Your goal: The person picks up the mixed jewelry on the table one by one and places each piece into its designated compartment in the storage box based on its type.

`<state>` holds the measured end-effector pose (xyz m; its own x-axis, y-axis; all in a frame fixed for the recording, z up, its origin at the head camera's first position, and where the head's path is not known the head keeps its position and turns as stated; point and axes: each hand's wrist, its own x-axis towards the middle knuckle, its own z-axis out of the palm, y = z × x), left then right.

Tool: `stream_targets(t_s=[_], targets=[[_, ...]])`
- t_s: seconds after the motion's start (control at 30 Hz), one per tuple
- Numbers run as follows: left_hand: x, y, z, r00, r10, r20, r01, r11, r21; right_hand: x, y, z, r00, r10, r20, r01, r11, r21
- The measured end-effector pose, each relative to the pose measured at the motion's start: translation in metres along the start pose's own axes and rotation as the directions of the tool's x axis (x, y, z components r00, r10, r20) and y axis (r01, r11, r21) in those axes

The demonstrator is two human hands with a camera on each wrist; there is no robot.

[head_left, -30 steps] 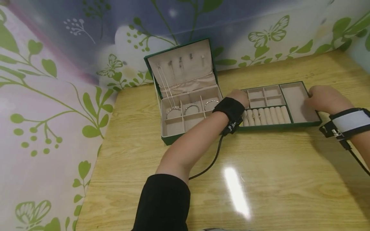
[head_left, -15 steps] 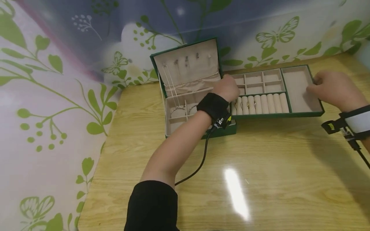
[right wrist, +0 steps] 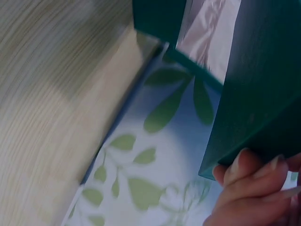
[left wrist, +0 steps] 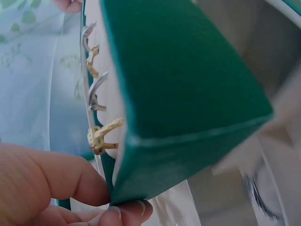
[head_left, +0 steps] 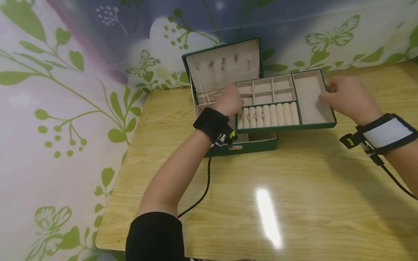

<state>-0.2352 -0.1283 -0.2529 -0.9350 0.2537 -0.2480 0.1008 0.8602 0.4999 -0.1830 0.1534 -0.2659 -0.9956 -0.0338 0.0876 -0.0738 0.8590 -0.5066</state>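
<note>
A green jewelry tray (head_left: 313,98) with beige compartments is held in the air between both hands, overlapping the right part of an open jewelry box (head_left: 258,145). My left hand (head_left: 229,100) pinches the tray's left end. In the left wrist view, thumb and fingertips (left wrist: 89,188) grip its edge near a gold ring (left wrist: 104,135). At the tray's right end my right hand (head_left: 349,97) grips the side wall, with fingers (right wrist: 244,179) under and against it in the right wrist view. Several rings sit in the tray's ring rolls (head_left: 261,116). Much of the box's inside is hidden.
The box lid (head_left: 225,65) stands raised at the back, with a necklace (head_left: 204,87) and several small pieces hanging on it. Behind the wooden table (head_left: 228,203) rises a leaf-patterned wall covering (head_left: 330,40). Cables trail from both wrist straps.
Both hands have lifted the tray off the table and carried it left, from beside the jewelry box to above its right part. The head view has shifted a little.
</note>
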Motion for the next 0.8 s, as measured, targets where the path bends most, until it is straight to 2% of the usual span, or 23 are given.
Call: stream_targets(t_s=[0.23, 0.4, 0.57, 0.8], targets=[[-0.014, -0.047, -0.018, 0.997, -0.045, -0.060, 0.043, 0.999, -0.031, 0.015, -0.031, 0.030, 0.994, -0.084, 0.067, 0.082, 0.996, 0.040], [-0.020, -0.075, -0.027, 0.995, -0.065, -0.081, 0.056, 0.992, -0.114, 0.025, -0.053, 0.048, 0.988, -0.132, 0.079, 0.129, 0.991, 0.043], [-0.028, -0.094, -0.032, 0.993, -0.071, -0.097, 0.054, 0.985, -0.166, 0.032, -0.067, 0.063, 0.982, -0.159, 0.107, 0.155, 0.987, 0.041], [-0.037, -0.111, -0.031, 0.991, -0.084, -0.103, 0.071, 0.989, -0.127, 0.038, -0.076, 0.080, 0.963, -0.174, 0.206, 0.173, 0.985, 0.022]])
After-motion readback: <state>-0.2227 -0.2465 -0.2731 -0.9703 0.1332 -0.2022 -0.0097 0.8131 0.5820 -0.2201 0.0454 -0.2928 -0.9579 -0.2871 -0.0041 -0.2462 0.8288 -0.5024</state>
